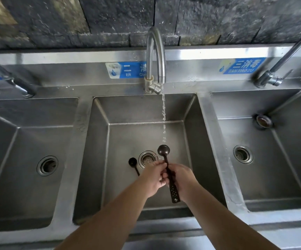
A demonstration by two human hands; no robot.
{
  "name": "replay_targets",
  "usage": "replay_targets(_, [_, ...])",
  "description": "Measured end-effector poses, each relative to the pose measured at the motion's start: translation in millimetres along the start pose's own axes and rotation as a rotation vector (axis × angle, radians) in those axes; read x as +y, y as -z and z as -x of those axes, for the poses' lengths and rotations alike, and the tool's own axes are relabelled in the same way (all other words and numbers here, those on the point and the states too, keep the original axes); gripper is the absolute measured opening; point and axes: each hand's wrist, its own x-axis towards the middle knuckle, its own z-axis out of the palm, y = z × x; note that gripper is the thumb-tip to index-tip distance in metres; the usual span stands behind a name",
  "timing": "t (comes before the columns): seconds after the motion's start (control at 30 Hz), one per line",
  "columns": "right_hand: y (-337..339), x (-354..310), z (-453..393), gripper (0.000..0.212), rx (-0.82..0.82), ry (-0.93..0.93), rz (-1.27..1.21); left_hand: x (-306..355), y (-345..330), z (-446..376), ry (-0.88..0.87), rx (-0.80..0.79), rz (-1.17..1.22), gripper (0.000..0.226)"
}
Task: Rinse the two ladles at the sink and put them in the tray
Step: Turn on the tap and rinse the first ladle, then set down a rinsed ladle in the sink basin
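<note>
one ladle under the tap, the other on the sink floor

the person stands at the middle basin (99, 141) of a three-basin steel sink, both bare forearms reaching in from the near edge. the right hand (181, 179) has its fingers curled shut around the handle of a dark ladle (167, 170), whose round bowl points to the far side and whose perforated handle end sticks out toward the near side. the left hand (154, 177) meets it from the left, fingers bent and pressed on the same handle just beside the right hand. a thin stream of water (163, 116) falls from the curved faucet (155, 56) and ends just above the ladle bowl. the second ladle (133, 164), smaller-looking, lies on the basin floor just left of the drain strainer (147, 158), untouched, partly hidden by the left hand.
</note>
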Motion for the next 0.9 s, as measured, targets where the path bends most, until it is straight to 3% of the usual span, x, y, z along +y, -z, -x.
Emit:
replay_targets(0.2, [-3.9,22.6,19.6,0.011,0.208,0.113,0.256,-15.3,4.3,25.7,0.045,-0.034,0.017,0.029])
replay_targets(0.33, [-7.4,22.5,32.8,0.012,0.353,0.257,0.607,-17.4,5.7,32.9,0.077,-0.003,0.043,0.027])
replay_targets(0.47, [-7.7,15.4,48.9,0.007,0.355,0.318,0.761,-16.7,4.9,38.7,0.052,-0.001,-0.007,0.026])
replay_targets(0.57, [-1.5,6.3,55.9,0.008,0.326,0.362,0.722,-13.5,-2.7,38.3,0.019,-0.012,0.008,0.032])
replay_targets(0.73, [28.7,-19.0,61.0,0.009,0.303,0.423,0.669,-3.3,-36.0,30.8,-0.08,-0.08,-0.108,0.009])
replay_targets(0.9, [85.5,-60.5,54.6,0.015,0.271,0.437,0.577,2.6,-100.0,14.4,-0.204,-0.109,-0.272,0.007])
